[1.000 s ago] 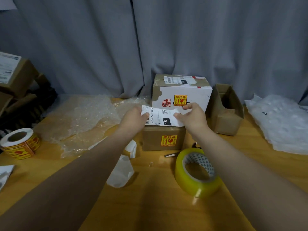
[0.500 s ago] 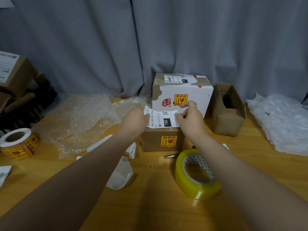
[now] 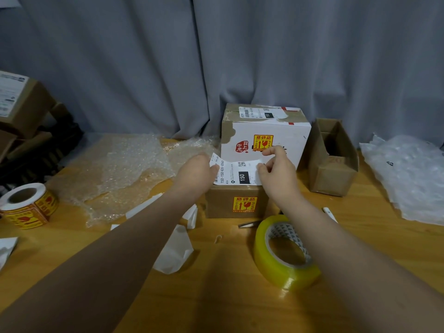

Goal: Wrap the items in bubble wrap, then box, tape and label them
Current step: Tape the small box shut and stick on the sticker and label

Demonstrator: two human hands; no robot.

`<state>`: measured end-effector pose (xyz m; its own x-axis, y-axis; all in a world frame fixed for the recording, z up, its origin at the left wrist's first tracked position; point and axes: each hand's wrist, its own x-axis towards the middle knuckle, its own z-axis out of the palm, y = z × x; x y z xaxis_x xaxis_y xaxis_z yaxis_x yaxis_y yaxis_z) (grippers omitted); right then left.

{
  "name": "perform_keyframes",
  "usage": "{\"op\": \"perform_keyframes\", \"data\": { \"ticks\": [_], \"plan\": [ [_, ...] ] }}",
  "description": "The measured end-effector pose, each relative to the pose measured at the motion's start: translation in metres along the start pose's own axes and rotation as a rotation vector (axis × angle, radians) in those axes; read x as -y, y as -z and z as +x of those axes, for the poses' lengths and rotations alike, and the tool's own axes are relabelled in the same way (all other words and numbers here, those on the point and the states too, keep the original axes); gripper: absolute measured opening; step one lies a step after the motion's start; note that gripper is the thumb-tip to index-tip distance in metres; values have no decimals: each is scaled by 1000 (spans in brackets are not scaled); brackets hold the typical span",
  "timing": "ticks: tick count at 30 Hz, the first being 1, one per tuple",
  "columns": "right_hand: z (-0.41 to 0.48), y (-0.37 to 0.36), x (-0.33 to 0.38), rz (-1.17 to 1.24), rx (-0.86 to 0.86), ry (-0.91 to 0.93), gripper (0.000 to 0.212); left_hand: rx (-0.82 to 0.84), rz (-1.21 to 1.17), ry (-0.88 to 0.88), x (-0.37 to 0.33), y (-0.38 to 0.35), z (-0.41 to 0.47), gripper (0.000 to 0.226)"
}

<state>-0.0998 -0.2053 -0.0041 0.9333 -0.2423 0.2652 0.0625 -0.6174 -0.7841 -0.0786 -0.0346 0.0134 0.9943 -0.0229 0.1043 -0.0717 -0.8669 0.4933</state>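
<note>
Head view shows both hands out over the wooden table (image 3: 228,296), holding a white shipping label (image 3: 236,173) stretched between them. The left hand (image 3: 197,171) pinches the label's left edge, and the right hand (image 3: 276,174) pinches its right side between thumb and forefinger. The label hangs just over the top of the small brown box (image 3: 218,203), which is closed and already carries a yellow fragile sticker on its front. Whether the paper touches the cardboard yet I cannot tell. A larger white box (image 3: 288,138) stands directly behind, already labelled on top.

My reading is that labelling is the step in hand, near the end of the job for this box.

The main risk is a crooked or creased label. It bows slightly between the hands, so if one side lands first the adhesive could grab and trap a wrinkle across the barcode (hard to lift off cardboard cleanly). The left corner curls upward and might fold onto itself. The label looks about as wide as the box top, so a small offset could leave an edge overhanging. A forearm could also nudge the tape roll (image 3: 286,253), which lies near the right arm.
</note>
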Motion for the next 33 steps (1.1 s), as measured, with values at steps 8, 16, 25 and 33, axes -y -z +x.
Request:
{"op": "perform_keyframes", "data": {
  "ticks": [8,16,25,33],
  "plan": [
    [-10,5,3,-221,-90,54,42,25,5,-8,-3,2,0,19],
    [-17,-17,19,-719,407,175,81,24,-58,5,-2,2,0,23],
    [-10,-11,25,-1103,506,209,132,66,-278,31,4,5,-2,17],
    [-17,-26,36,-796,604,306,118,52,-599,173,15,-6,0,15]
  ]
}}
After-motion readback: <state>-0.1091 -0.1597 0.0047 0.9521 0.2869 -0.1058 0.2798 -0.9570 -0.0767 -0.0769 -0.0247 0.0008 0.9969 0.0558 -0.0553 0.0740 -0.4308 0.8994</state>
